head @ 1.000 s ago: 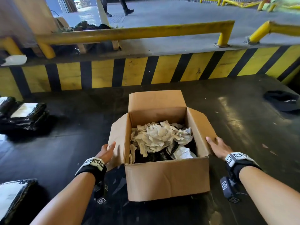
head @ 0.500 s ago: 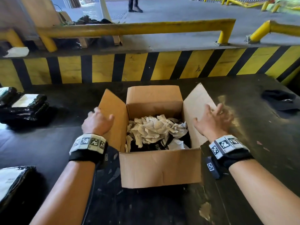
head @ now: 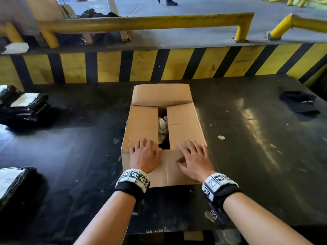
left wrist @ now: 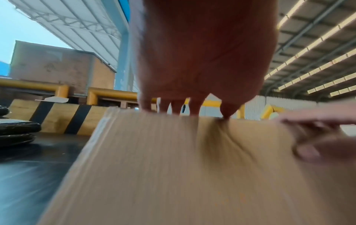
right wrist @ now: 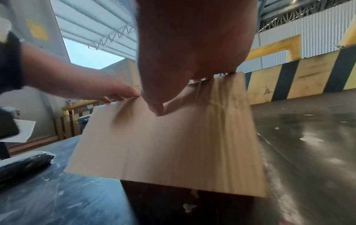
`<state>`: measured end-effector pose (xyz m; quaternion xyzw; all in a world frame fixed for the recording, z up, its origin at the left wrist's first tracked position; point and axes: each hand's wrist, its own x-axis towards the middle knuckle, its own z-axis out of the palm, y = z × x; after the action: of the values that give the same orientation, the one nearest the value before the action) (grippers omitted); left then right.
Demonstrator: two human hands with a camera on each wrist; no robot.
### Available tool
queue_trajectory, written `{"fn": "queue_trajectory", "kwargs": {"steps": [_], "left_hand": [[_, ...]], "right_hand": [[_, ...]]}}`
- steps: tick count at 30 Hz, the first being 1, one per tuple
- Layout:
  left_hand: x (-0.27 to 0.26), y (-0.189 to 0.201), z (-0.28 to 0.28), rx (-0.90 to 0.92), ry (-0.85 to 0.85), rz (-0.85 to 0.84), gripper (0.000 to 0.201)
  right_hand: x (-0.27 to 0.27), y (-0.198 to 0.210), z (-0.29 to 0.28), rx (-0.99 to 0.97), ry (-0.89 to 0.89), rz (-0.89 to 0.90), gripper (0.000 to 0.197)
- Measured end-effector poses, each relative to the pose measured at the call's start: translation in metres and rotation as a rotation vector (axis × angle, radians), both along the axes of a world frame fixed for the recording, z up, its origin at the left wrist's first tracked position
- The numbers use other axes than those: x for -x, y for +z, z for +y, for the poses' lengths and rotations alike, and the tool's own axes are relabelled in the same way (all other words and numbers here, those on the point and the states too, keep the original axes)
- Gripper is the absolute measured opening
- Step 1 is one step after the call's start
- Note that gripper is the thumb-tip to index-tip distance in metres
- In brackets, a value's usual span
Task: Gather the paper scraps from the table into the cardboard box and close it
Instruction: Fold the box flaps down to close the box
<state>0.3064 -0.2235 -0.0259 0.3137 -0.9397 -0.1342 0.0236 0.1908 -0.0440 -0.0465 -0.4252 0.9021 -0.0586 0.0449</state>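
Near the middle of the dark bench (head: 247, 131), a little toward its near edge, stands the cardboard box (head: 163, 167). Its two side flaps are folded down over the opening with a narrow gap between them, and crumpled paper scraps (head: 163, 127) show through that gap. The far flap stands up, tilted away. The left hand (head: 144, 156) lies flat on the near end of the left flap, fingers (head: 141, 144) straight and spread, holding nothing. The right hand (head: 195, 159) lies the same way on the near end of the right flap, its fingers (head: 192, 147) stretched out and slightly apart, thumb against the front wall. Both hands press from above. A few small scraps (head: 221, 137) lie on the bench to the right of the box. Black wrapped bundles (head: 26, 106) sit by the left edge, and a dark cloth (head: 299, 103) lies near the far right corner.
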Motion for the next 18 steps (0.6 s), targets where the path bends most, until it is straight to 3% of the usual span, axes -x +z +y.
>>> {"fn": "queue_trajectory", "kwargs": {"steps": [2, 5, 10, 15, 18], "left_hand": [[-0.012, -0.016, 0.014, 0.045, -0.037, 0.096, 0.065], [-0.030, -0.043, 0.042, 0.130, -0.136, 0.143, 0.095], [-0.041, -0.069, 0.062, 0.225, -0.192, -0.014, 0.130], [-0.037, -0.069, 0.067, 0.284, -0.218, 0.037, 0.094], [-0.046, -0.058, 0.066, 0.261, -0.283, -0.011, 0.107]], "right_hand": [[0.007, -0.003, 0.005, 0.041, 0.040, 0.006, 0.075], [0.013, -0.003, 0.010, 0.061, 0.079, 0.003, 0.072], [0.006, -0.008, 0.021, 0.055, 0.103, 0.044, 0.081], [-0.004, -0.004, 0.032, 0.018, 0.084, 0.015, 0.092], [-0.008, 0.007, 0.036, -0.038, 0.132, -0.071, 0.104]]}}
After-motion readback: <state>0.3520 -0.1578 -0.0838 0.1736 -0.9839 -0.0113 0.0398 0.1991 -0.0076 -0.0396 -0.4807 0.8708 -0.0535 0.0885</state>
